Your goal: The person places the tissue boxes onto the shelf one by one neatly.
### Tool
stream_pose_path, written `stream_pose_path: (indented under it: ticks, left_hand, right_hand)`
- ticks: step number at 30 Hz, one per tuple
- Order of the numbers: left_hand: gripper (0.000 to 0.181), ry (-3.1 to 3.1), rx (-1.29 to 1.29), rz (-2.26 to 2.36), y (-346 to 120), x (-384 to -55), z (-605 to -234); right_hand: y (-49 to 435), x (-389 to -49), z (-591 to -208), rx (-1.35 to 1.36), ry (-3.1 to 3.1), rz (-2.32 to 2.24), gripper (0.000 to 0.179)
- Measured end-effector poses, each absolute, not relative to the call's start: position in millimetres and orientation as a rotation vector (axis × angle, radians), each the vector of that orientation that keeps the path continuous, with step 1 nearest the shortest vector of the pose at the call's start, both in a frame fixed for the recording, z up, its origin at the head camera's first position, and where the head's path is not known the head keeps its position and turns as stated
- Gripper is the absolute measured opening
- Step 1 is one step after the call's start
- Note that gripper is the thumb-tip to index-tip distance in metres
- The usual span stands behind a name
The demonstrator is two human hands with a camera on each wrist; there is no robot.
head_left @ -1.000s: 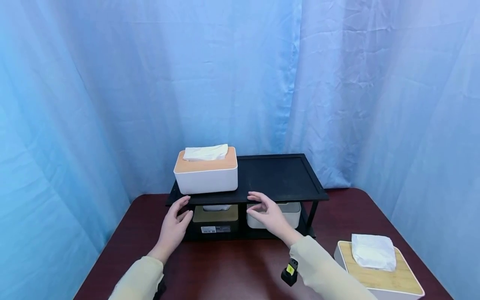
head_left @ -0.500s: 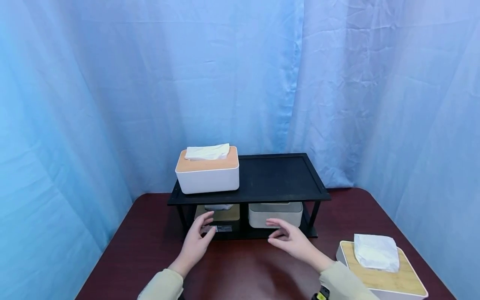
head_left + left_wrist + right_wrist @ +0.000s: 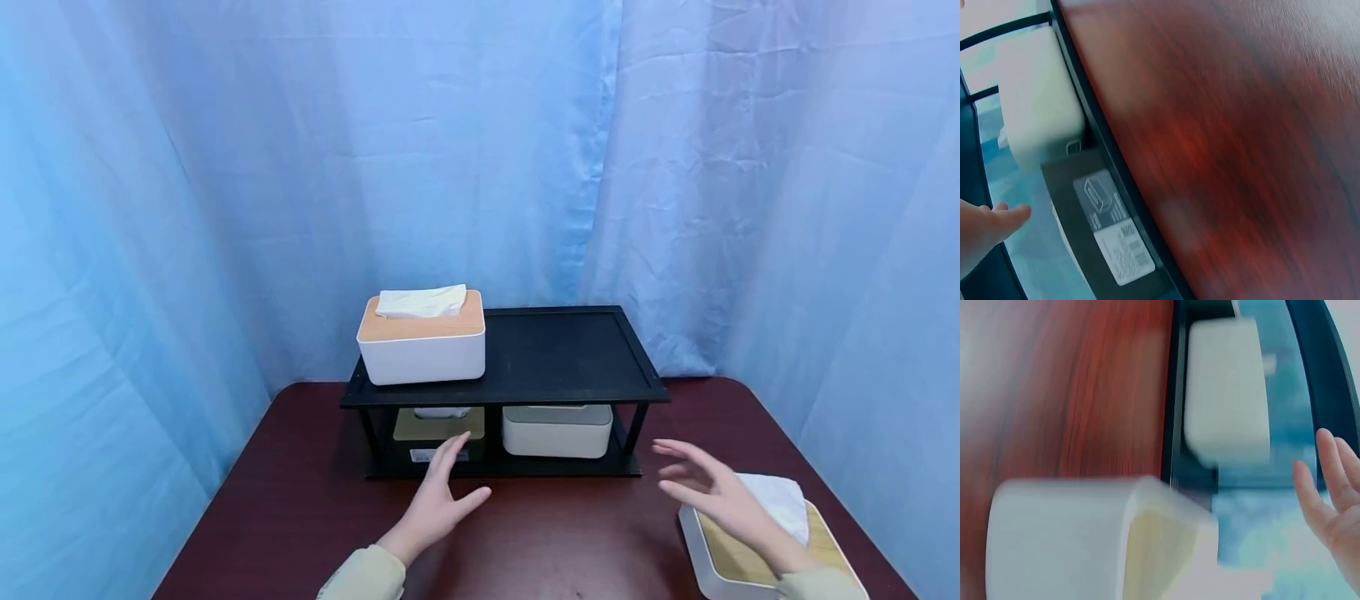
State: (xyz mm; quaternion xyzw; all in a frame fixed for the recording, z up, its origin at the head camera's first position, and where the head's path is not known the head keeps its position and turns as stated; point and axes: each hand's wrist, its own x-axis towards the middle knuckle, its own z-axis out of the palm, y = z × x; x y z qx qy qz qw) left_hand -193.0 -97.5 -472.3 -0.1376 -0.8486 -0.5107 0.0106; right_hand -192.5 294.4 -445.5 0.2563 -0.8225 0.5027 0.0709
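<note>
My left hand (image 3: 435, 508) hovers over the table just in front of the black two-tier shelf (image 3: 577, 358), fingers spread and holding nothing. Off to the right, my right hand (image 3: 712, 492) is held above a white tissue box (image 3: 701, 554) with a wooden lid, partly covering it in the head view. That hand's fingers are relaxed, nothing between them. A tissue (image 3: 783, 504) sticks out of the lid. In the right wrist view the same tissue box (image 3: 1060, 544) fills the lower left, blurred, with the fingers apart from it.
Another white tissue box (image 3: 427, 358) with a wood-coloured lid stands on the shelf's top left. On the lower tier are a dark tissue box (image 3: 1075, 187) bearing a label, at left, and a grey-lidded pale box (image 3: 558, 433) at right. Blue curtains (image 3: 480, 150) surround the dark red table (image 3: 300, 500).
Both hands have drawn back from the shelf's front edge and moved right. The right hand has gone farther, to the tissue box at the right. The boxes on the shelf have stayed put.
</note>
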Motion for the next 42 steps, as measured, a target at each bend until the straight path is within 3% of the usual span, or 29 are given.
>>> stream_pose_path:
  ticks: [7,11,15,23,30,42]
  left_hand:
    - [0.091,-2.704,-0.474,-1.588,-81.6,-189.5,-477.9]
    - [0.098,-2.742,-0.487,-1.557,-75.6,-186.0,-482.9]
    - [0.102,-2.765,-0.485,-1.572,-70.9,-184.0,-488.2]
    - [0.102,-2.77,-0.465,-1.582,-59.6,-188.7,-496.7]
    - [0.101,-2.797,-0.496,-1.62,-47.6,-191.0,-499.3]
    - [0.098,-2.792,-0.527,-1.645,-39.6,-191.4,-492.2]
  right_hand:
    - [381.8,-176.2,-453.0,0.558,-2.53,1.098,0.061]
    - [426.4,-167.4,-479.6,0.492,-2.634,0.964,0.081]
    - [452.9,-162.5,-508.3,0.443,-2.765,0.971,0.091]
    - [460.3,-167.4,-524.9,0.241,-3.093,1.233,0.095]
    - [467.1,-165.0,-523.8,0.325,-3.123,1.031,0.075]
    - [455.7,-164.9,-523.8,0.326,-3.097,0.886,0.078]
